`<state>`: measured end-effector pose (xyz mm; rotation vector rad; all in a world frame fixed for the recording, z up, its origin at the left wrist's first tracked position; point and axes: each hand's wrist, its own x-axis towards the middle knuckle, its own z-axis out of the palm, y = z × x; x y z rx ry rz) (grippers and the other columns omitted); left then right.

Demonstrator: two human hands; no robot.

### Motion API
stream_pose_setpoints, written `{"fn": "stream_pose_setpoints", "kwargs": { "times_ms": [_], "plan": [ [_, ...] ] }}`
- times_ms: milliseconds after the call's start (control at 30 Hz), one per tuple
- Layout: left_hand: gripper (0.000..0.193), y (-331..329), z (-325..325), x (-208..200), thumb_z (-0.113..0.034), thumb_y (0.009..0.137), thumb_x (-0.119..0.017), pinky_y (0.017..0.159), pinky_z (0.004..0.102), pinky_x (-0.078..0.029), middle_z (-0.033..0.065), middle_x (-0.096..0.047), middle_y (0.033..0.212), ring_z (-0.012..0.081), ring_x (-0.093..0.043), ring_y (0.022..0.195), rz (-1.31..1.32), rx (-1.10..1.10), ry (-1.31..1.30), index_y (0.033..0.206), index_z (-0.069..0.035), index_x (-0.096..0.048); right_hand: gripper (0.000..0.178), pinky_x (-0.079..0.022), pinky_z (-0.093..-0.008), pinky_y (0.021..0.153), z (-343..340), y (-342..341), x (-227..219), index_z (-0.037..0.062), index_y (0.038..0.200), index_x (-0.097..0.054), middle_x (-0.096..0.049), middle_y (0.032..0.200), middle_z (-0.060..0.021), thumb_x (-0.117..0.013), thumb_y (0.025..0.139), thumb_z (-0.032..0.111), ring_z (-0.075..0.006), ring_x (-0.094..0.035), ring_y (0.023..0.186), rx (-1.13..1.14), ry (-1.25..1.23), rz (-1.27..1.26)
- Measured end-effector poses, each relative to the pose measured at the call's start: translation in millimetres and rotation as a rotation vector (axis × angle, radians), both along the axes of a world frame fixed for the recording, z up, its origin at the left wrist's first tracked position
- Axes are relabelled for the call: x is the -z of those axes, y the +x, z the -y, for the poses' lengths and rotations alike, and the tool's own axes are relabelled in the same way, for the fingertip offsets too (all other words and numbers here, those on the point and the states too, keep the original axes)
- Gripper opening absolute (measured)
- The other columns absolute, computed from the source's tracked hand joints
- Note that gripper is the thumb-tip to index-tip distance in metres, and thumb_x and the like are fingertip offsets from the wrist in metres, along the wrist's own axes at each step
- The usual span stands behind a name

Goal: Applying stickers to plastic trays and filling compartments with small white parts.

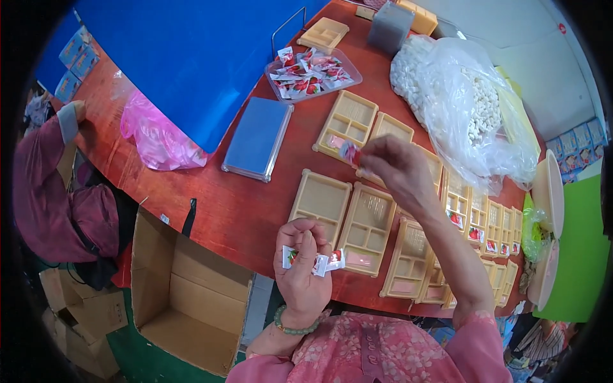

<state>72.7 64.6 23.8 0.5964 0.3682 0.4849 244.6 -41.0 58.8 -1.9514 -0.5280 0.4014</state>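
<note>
My right hand reaches over the far row of beige compartment trays, its fingertips closed on a small printed sachet. That sachet is just above a tray with a pink piece in one compartment. Nearer me, my left hand is curled around several small white-and-red sachets, which stick out on both sides of the fingers. It hovers by a near-row tray. Trays further right hold red-and-white sachets in their compartments; my right forearm covers part of both rows.
A clear tub of sachets stands at the back, beside blue-topped flat cases. Bags of white pieces lie back right. A pink bag and a co-worker's sleeve are left. An open carton sits below the red table's edge.
</note>
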Motion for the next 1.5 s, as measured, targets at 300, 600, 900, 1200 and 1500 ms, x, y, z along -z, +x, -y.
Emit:
{"fn": "stream_pose_setpoints", "kwargs": {
  "times_ms": [300, 600, 900, 1200, 1500],
  "plan": [
    [0.018, 6.0, -14.8, 12.8, -0.019, 0.097, -0.048, 0.061, 0.0236, -0.04, 0.0068, -0.054, 0.094, 0.0126, -0.047, 0.081, 0.095, 0.063, -0.15, 0.106, -0.004, -0.052, 0.013, -0.049, -0.0295, 0.066, -31.7, 34.0, 43.4, 0.0001, 0.093, -0.066, -0.066, 0.083, -0.0098, -0.066, 0.082, 0.007, -0.016, -0.062, 0.072, -0.061, -0.225, 0.452],
    [0.024, 6.1, -18.3, 14.3, -0.025, 0.099, -0.044, 0.06, 0.0243, -0.041, 0.0073, -0.052, 0.092, 0.0133, -0.046, 0.078, 0.154, 0.057, -0.225, 0.104, -0.003, -0.053, 0.013, -0.048, -0.0373, 0.071, -29.2, -0.5, 14.9, 0.0009, 0.094, -0.065, -0.06, 0.085, -0.0141, -0.064, 0.082, 0.005, -0.0299, -0.061, 0.079, -0.121, -0.26, 0.996],
    [0.028, 0.4, -16.8, 4.6, -0.026, 0.1, -0.043, 0.06, 0.0248, -0.041, 0.0077, -0.051, 0.091, 0.016, -0.045, 0.078, 0.289, 0.036, -0.266, 0.101, -0.001, -0.056, 0.014, -0.048, -0.0284, 0.07, 0.4, -77.3, -14.3, -0.0003, 0.093, -0.066, -0.066, 0.082, -0.0069, -0.068, 0.084, 0.011, -0.0126, -0.062, 0.078, -0.434, -0.081, -0.277],
    [0.021, -23.0, -44.1, 6.7, -0.021, 0.099, -0.045, 0.068, 0.027, -0.042, 0.0072, -0.05, 0.094, 0.0162, -0.044, 0.081, 0.225, -0.191, -0.128, 0.102, -0.001, -0.053, 0.007, -0.048, -0.0257, 0.071, 6.0, -71.2, 0.0, -0.0004, 0.09, -0.066, -0.066, 0.084, -0.0048, -0.065, 0.085, 0.005, -0.0088, -0.059, 0.078, -0.2, -0.031, -0.115],
    [0.032, -61.3, -52.5, 12.9, -0.026, 0.098, -0.047, 0.056, 0.0242, -0.043, 0.0094, -0.056, 0.103, 0.0141, -0.052, 0.079, 0.104, 0.02, -0.229, 0.12, -0.002, -0.047, 0.044, -0.048, -0.0361, 0.067, -9.7, -86.1, 20.9, 0.0001, 0.105, -0.06, -0.057, 0.092, -0.0107, -0.062, 0.061, -0.003, -0.0256, -0.055, 0.077, -0.435, -0.103, 0.895]
  ]
}}
